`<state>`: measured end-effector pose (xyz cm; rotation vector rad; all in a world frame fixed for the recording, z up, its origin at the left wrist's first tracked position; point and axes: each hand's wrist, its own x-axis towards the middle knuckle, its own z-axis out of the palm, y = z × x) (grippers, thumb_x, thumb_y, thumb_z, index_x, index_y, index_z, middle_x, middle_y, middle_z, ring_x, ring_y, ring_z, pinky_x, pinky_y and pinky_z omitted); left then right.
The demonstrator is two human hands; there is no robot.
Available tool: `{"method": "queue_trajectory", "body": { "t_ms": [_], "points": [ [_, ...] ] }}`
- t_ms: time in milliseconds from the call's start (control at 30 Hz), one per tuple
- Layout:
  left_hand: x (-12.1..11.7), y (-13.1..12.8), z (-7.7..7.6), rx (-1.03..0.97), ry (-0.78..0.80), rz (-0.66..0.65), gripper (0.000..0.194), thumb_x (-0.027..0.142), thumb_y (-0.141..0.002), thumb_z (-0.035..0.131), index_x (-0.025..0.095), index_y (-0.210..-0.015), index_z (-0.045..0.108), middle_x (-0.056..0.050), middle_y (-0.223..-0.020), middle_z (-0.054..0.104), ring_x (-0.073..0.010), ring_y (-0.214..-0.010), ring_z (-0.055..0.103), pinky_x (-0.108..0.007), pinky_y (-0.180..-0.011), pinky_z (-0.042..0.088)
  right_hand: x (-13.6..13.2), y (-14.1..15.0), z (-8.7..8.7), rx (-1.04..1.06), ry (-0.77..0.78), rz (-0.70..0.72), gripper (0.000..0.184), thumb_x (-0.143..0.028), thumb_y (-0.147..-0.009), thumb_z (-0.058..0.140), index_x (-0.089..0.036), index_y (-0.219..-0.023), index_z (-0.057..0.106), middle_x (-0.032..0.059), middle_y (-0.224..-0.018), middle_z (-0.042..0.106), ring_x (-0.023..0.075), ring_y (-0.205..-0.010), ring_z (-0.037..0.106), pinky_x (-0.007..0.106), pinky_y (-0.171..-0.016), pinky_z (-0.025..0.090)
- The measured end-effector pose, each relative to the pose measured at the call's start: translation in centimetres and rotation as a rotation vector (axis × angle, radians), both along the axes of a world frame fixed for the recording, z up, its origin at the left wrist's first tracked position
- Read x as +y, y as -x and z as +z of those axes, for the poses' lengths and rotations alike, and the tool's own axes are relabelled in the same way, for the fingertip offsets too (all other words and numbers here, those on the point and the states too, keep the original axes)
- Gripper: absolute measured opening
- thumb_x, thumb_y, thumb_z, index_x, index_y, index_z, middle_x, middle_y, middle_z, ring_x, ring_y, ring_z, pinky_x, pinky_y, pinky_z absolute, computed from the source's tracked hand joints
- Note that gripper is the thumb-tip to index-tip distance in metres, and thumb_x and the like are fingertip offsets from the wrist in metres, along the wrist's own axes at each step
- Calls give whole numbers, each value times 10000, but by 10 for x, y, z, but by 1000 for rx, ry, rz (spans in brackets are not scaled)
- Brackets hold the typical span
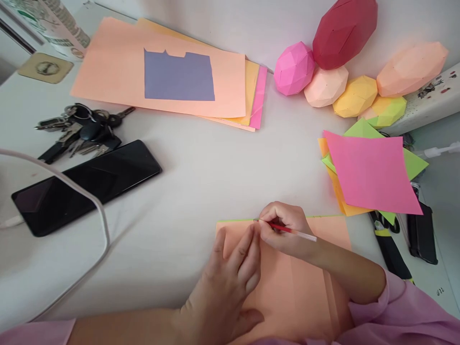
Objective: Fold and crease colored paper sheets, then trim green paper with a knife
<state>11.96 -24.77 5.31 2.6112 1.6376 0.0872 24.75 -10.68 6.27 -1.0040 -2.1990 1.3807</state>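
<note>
On peach paper (283, 287) rest two hands (228, 282) (293, 219), one pen (304, 235)

The right hand (285, 225) holds a slim red-and-clear pen (295, 233) at the top edge of a peach paper sheet (287, 297), on which the left hand (228, 280) rests. A black rectangular phone (118, 170) lies apart.

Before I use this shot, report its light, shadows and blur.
Head view: diffuse light on the white table, no harsh glare; head view: soft shadows beside the white cable and left hand, a dim reflection on the phone; head view: lettering on the printed container blurred, the red writing tool fairly crisp.
</note>
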Motion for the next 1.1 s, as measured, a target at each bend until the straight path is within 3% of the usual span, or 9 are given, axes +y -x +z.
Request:
{"method": "queue_trajectory", "body": {
  "t_ms": [1100],
  "points": [
    [0, 1, 1, -10, 7, 0, 807, 773, -733, 478, 189, -1275, 604, -173, -1442, 447, -411, -1433, 90, -702, -1060, 132, -1, 2, -1, 19, 23, 4, 169, -100, -746, 541, -197, -644, 447, -40, -623, 515, 58, -505, 416, 183, -449, 336]
  ]
}}
